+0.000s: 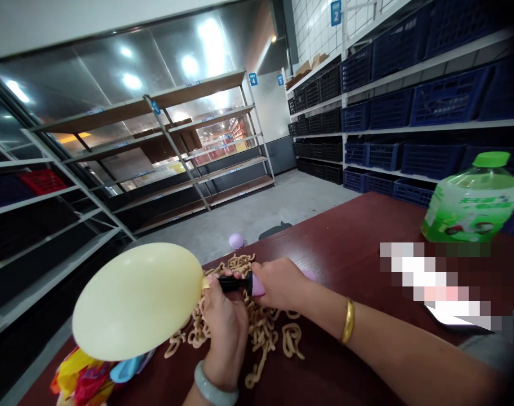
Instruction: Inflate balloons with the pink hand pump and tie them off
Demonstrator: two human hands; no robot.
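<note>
A pale yellow balloon (pixel 138 301), swollen with air, stretches out to the left over the table. Its neck sits on the black nozzle of a hand pump (pixel 257 283) with a lilac body. My left hand (pixel 224 307) pinches the balloon's neck at the nozzle, fingers closed. My right hand (pixel 282 282) is wrapped round the lilac body of the pump, just right of my left hand. Under both hands lies a heap of tan, curly, uninflated long balloons or similar strands (pixel 263 332); their exact kind I cannot make out.
Colourful crumpled packets or balloons (pixel 85 375) lie at the table's lower left. A green-capped bottle (pixel 472 203) stands on the dark red table (pixel 345 237) at right, near a blurred-out flat item. A small lilac ball (pixel 236 241) shows beyond the far edge. Shelves with blue crates (pixel 447 96) line the right.
</note>
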